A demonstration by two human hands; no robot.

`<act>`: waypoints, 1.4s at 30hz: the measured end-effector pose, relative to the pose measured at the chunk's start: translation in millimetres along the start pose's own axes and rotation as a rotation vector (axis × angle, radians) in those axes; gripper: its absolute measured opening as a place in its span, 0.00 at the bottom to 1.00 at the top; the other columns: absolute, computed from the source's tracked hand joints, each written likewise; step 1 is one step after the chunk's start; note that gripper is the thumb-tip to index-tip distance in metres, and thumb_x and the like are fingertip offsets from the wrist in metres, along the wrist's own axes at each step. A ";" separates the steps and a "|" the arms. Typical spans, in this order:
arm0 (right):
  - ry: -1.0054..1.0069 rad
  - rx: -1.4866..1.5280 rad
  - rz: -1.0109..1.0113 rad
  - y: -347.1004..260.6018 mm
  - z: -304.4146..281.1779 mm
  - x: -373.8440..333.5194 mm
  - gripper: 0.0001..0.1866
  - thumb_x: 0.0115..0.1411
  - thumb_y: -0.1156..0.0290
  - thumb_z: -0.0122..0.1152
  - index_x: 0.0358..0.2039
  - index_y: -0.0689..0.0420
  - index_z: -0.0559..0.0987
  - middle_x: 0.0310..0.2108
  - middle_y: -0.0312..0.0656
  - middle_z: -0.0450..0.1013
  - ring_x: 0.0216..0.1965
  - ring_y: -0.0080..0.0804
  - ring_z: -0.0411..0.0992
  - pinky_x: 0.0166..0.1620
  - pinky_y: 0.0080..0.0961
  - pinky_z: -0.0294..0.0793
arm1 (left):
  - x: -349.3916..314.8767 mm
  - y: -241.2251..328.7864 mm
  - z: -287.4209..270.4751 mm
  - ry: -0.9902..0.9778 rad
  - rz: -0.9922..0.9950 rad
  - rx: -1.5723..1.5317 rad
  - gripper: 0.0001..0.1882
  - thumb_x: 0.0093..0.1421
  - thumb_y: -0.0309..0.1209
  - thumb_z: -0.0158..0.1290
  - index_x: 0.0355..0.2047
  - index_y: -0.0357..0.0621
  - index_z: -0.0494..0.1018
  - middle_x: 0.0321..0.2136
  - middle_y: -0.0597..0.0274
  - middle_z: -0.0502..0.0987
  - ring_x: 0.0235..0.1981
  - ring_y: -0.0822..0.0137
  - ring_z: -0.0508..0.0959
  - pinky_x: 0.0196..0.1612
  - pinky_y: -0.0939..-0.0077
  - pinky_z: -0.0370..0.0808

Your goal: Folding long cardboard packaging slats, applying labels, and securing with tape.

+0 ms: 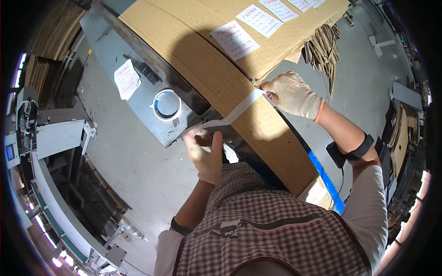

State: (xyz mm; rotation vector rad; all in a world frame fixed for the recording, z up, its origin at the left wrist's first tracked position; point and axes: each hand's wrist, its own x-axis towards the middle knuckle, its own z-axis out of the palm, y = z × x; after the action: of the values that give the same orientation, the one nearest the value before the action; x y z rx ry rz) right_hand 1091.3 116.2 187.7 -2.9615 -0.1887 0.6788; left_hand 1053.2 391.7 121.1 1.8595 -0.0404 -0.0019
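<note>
A whitish strip of tape [241,107] crosses a long brown cardboard piece [271,133] and bends at its left edge. My right hand [294,95], in a pale striped glove, is closed with its fingertips on the strip's far right end. At the other end, beyond the cardboard's left edge, my left hand [206,156], also in a pale glove, has curled fingers at the strip. Its thumb stands somewhat apart, and the exact grip is partly hidden. A roll of white tape [166,105] lies on the grey metal surface [103,48] left of the cardboard.
White printed slips [235,40] lie in a row on a larger cardboard sheet [294,39]. Another slip [127,79] lies near the tape roll. Cardboard strips [323,50] hang at the far right. A blue edge [326,177] runs beside the cardboard; a white machine [60,140] stands left.
</note>
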 end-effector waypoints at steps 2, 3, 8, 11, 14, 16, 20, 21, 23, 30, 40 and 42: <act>0.067 -0.002 0.053 4.6 -3.3 -12.0 0.10 0.59 0.68 0.55 0.41 0.49 0.79 0.23 0.46 0.75 0.29 0.49 0.75 0.38 0.42 0.73 | 15.4 37.3 -6.6 -0.058 0.463 0.276 0.18 0.54 0.19 0.58 0.46 0.39 0.68 0.41 0.50 0.76 0.44 0.56 0.78 0.47 0.65 0.73; 0.049 0.017 0.100 0.0 -13.3 -16.5 0.09 0.59 0.68 0.55 0.40 0.49 0.79 0.23 0.46 0.74 0.28 0.49 0.75 0.35 0.42 0.73 | 32.0 56.8 -3.8 -0.145 0.639 0.271 0.19 0.54 0.18 0.57 0.46 0.38 0.68 0.42 0.48 0.76 0.45 0.53 0.77 0.49 0.63 0.73; 0.263 -0.005 0.086 -10.9 -16.7 -35.0 0.06 0.58 0.64 0.54 0.28 0.50 0.76 0.23 0.45 0.76 0.29 0.49 0.77 0.33 0.45 0.74 | 90.0 61.9 34.8 -0.449 0.828 0.063 0.16 0.56 0.21 0.55 0.46 0.39 0.69 0.44 0.45 0.76 0.49 0.45 0.75 0.53 0.59 0.70; 0.424 0.102 -0.016 -7.6 -0.4 -44.5 0.08 0.59 0.64 0.51 0.26 0.51 0.75 0.26 0.45 0.76 0.31 0.50 0.76 0.32 0.45 0.73 | 89.2 63.6 28.9 -0.441 0.807 0.377 0.11 0.58 0.22 0.55 0.42 0.39 0.71 0.41 0.52 0.78 0.47 0.47 0.77 0.54 0.58 0.71; 0.494 0.193 0.018 -9.0 19.2 -45.6 0.09 0.59 0.65 0.50 0.26 0.52 0.75 0.25 0.45 0.75 0.31 0.50 0.76 0.32 0.44 0.74 | 79.3 62.7 -5.0 -0.226 0.712 0.469 0.12 0.58 0.24 0.56 0.43 0.38 0.72 0.40 0.52 0.77 0.46 0.47 0.77 0.54 0.56 0.70; 0.526 0.183 0.007 -10.0 17.5 -42.0 0.09 0.59 0.65 0.50 0.25 0.53 0.75 0.25 0.45 0.75 0.31 0.49 0.76 0.32 0.43 0.74 | 77.2 67.0 -7.1 -0.162 0.673 0.240 0.16 0.57 0.23 0.57 0.46 0.38 0.72 0.43 0.52 0.77 0.48 0.48 0.76 0.55 0.56 0.70; 0.431 0.046 -0.020 -15.6 4.2 -41.6 0.08 0.57 0.67 0.53 0.27 0.53 0.79 0.25 0.45 0.77 0.31 0.48 0.78 0.33 0.42 0.75 | 89.0 101.1 23.6 -0.487 0.912 0.350 0.20 0.59 0.26 0.55 0.53 0.39 0.70 0.52 0.51 0.74 0.55 0.47 0.71 0.60 0.53 0.66; 0.431 0.018 -0.012 -18.9 -1.5 -44.5 0.08 0.56 0.67 0.54 0.27 0.53 0.80 0.25 0.45 0.77 0.31 0.47 0.78 0.33 0.42 0.75 | 92.5 93.0 30.9 -0.564 0.914 0.440 0.21 0.61 0.28 0.53 0.55 0.39 0.70 0.54 0.50 0.72 0.58 0.47 0.69 0.61 0.53 0.63; 0.416 -0.053 -0.042 -23.5 -16.5 -51.8 0.07 0.55 0.67 0.56 0.28 0.51 0.82 0.23 0.44 0.77 0.31 0.44 0.79 0.34 0.40 0.76 | 96.7 68.9 38.0 -0.710 0.914 0.636 0.23 0.63 0.32 0.50 0.58 0.40 0.68 0.59 0.48 0.68 0.63 0.46 0.64 0.65 0.51 0.59; 0.022 0.234 -0.365 -38.2 -67.0 -119.0 0.04 0.54 0.69 0.64 0.27 0.54 0.82 0.25 0.44 0.78 0.28 0.42 0.78 0.36 0.36 0.76 | 102.5 62.8 32.9 -0.830 0.871 0.570 0.26 0.65 0.36 0.45 0.62 0.41 0.65 0.64 0.46 0.64 0.67 0.45 0.57 0.69 0.50 0.51; 0.507 1.345 -0.388 25.8 -74.9 -181.9 0.14 0.64 0.65 0.61 0.46 0.59 0.78 0.31 0.39 0.76 0.33 0.26 0.76 0.38 0.25 0.76 | 114.7 60.7 3.5 -0.623 0.894 0.542 0.24 0.58 0.26 0.54 0.57 0.41 0.72 0.59 0.45 0.70 0.63 0.45 0.64 0.66 0.53 0.59; 1.143 1.536 -0.241 52.7 -59.5 -181.0 0.21 0.66 0.63 0.59 0.56 0.58 0.70 0.35 0.36 0.72 0.35 0.22 0.73 0.41 0.23 0.76 | 97.5 51.2 -0.2 -0.362 0.730 0.350 0.25 0.59 0.25 0.54 0.58 0.40 0.70 0.58 0.46 0.70 0.63 0.47 0.65 0.65 0.54 0.60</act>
State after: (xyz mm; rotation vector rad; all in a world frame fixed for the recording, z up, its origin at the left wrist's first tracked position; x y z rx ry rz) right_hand 960.9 34.4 311.9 -1.3808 0.0763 -0.6876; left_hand 1149.3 374.5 172.2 2.0702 -1.0197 0.1848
